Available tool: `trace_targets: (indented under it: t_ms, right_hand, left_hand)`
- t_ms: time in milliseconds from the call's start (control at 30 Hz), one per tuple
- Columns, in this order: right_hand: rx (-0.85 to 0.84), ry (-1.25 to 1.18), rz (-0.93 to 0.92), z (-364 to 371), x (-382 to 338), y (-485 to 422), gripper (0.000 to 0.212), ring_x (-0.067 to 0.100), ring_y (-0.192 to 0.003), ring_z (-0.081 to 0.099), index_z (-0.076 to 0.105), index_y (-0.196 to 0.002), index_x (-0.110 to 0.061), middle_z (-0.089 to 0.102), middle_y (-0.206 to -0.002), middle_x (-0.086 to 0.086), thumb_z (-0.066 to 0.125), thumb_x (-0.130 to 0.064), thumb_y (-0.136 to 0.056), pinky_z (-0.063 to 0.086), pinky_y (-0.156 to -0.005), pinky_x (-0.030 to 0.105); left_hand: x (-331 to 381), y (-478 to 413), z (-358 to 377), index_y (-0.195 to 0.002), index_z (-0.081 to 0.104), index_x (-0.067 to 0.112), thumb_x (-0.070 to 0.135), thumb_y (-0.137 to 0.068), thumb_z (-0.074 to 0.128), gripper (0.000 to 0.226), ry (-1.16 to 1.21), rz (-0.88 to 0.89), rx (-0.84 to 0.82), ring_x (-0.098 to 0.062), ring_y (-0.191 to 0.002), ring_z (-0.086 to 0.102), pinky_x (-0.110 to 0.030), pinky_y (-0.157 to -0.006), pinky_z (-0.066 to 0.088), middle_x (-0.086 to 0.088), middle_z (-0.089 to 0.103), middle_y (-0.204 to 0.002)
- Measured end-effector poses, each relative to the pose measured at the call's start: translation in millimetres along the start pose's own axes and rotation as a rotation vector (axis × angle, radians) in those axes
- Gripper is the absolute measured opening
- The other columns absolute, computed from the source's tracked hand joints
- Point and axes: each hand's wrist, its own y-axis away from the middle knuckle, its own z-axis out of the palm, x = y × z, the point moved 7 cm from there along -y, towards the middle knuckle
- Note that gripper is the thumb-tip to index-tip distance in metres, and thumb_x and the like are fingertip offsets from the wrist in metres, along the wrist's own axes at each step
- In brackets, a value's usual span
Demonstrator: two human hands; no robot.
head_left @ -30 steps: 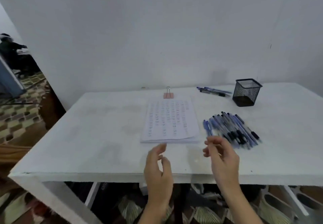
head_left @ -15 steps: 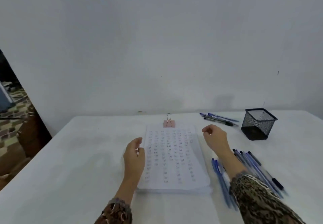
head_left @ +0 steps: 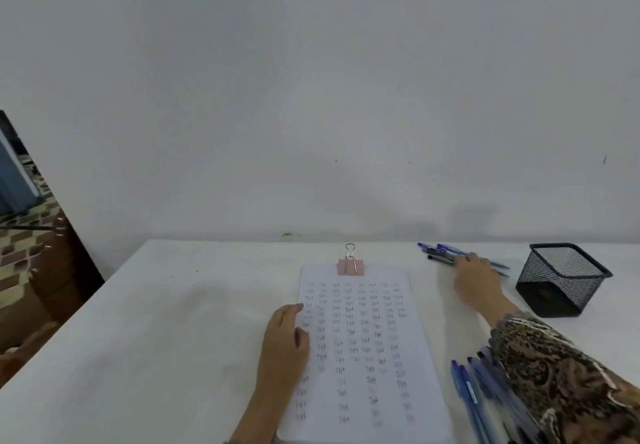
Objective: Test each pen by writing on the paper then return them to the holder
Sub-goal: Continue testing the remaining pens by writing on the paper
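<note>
Paper, one clipped stack, flat at centre of white worktop, top sheet filled with rows of small handwritten test marks. Pink binder clip at far edge of paper.

Left hand resting on left edge of paper, fingers relaxed and loosely curled, holding nothing. Right hand stretched to far right, laid over far pens, just left of holder. Fingertips hidden against pens, so closed on one or apart: cannot tell. Holder black mesh, upright at far right, no pens showing above rim.

Likely step: taking one pen from far pens for testing. To do well:
- Pinch a single barrel, not several.
- Lift clear without rolling neighbours toward far edge of worktop.
- Press paper flat with left hand.
- Bring tip to a blank gap low on sheet.
- Afterwards drop pen into holder, not back among untested ones.

Count: one stack of paper, one binder clip, one holder, two hands. Far pens: at least three showing, two blue and one dark. Near pens, at right of paper and partly under patterned sleeve: at least four, blue, overlapped and blurred, exact number not countable.
</note>
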Motion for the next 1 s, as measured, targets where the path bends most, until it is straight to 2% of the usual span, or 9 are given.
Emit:
trace_targets:
  t_ms: [100,367,467,567,633,700,800,900,1000]
  right_hand:
    - [0.04,0.084,-0.023,-2,-2,-5,0.034,0.026,-0.12,0.043,0.043,-0.128,-0.009,0.044,-0.127,0.01,0.033,-0.009,-0.096,0.041,-0.097,0.034]
    - [-0.021,0.104,-0.164,-2,-6,-12,0.026,0.025,-0.111,0.05,0.049,-0.121,-0.013,0.049,-0.122,0.008,0.039,-0.017,-0.098,0.043,-0.089,0.034]
    - [0.084,-0.391,-0.129,-29,-6,-11,0.023,0.035,-0.1,0.054,0.054,-0.114,0.0,0.052,-0.112,0.018,0.044,-0.009,-0.096,0.041,-0.083,0.036]
    - [0.175,-1.236,0.012,-67,-6,3,0.012,0.017,-0.073,0.06,0.051,-0.1,-0.008,0.06,-0.091,0.011,0.04,-0.004,-0.098,0.045,-0.07,0.026]
    - [0.049,-1.862,0.089,-71,-22,17,0.017,0.01,-0.059,0.062,0.046,-0.091,-0.017,0.059,-0.071,0.001,0.036,-0.007,-0.1,0.052,-0.06,0.027]
    - [-0.085,-2.36,0.102,-67,-43,36,0.017,0.014,-0.051,0.054,0.047,-0.087,-0.019,0.054,-0.057,-0.004,0.063,-0.014,-0.086,0.05,-0.053,0.024]
    - [-0.2,-2.701,0.118,-47,-68,65,0.05,0.016,-0.044,0.035,0.054,-0.074,-0.019,0.042,-0.056,-0.003,0.086,-0.037,-0.039,0.031,-0.055,0.027]
    - [-0.202,-2.862,0.262,-20,-81,89,0.056,0.017,-0.045,0.027,0.039,-0.057,-0.018,0.027,-0.055,-0.002,0.063,-0.068,-0.05,0.023,-0.056,0.029]
    - [-0.181,-2.916,0.386,1,-80,100,0.057,0.017,-0.045,0.023,0.03,-0.053,-0.017,0.021,-0.053,-0.002,0.05,-0.071,-0.057,0.021,-0.055,0.028]
  left_hand:
    - [-5,-1,2,-0.131,0.046,0.014,0.005,-0.088,0.043,0.043,-0.063,-0.036,-0.025,-0.012,-0.123,0.041,-0.034,-0.112,0.026,0.003,0.047,-0.132]
    - [-7,-1,7,-0.132,0.047,0.016,0.011,-0.093,0.038,0.041,-0.153,-0.02,-0.061,-0.004,-0.126,0.038,-0.033,-0.117,0.013,0.008,0.045,-0.134]
    - [-7,-1,7,-0.131,0.048,0.015,0.011,-0.092,0.038,0.04,-0.153,-0.018,-0.057,-0.006,-0.126,0.039,-0.034,-0.117,0.014,0.006,0.046,-0.134]
    - [-6,0,7,-0.132,0.048,0.015,0.011,-0.093,0.038,0.04,-0.153,-0.018,-0.05,-0.006,-0.126,0.039,-0.03,-0.117,0.009,0.006,0.045,-0.134]
    - [-5,0,6,-0.132,0.048,0.015,0.011,-0.093,0.038,0.04,-0.15,-0.019,-0.043,-0.006,-0.126,0.039,-0.03,-0.116,0.008,0.006,0.045,-0.134]
    - [-4,0,5,-0.131,0.048,0.014,0.01,-0.093,0.038,0.04,-0.148,-0.024,-0.043,-0.007,-0.125,0.04,-0.031,-0.116,0.009,0.005,0.046,-0.134]
    - [-4,1,5,-0.131,0.049,0.014,0.009,-0.092,0.038,0.04,-0.143,-0.025,-0.046,-0.008,-0.125,0.041,-0.03,-0.116,0.008,0.005,0.047,-0.133]
    - [-3,1,4,-0.13,0.05,0.014,0.009,-0.092,0.039,0.04,-0.136,-0.022,-0.047,-0.008,-0.124,0.042,-0.03,-0.116,0.008,0.005,0.048,-0.132]
    - [-2,0,4,-0.129,0.051,0.013,0.008,-0.092,0.04,0.039,-0.126,-0.023,-0.045,-0.009,-0.124,0.042,-0.031,-0.116,0.009,0.004,0.048,-0.132]
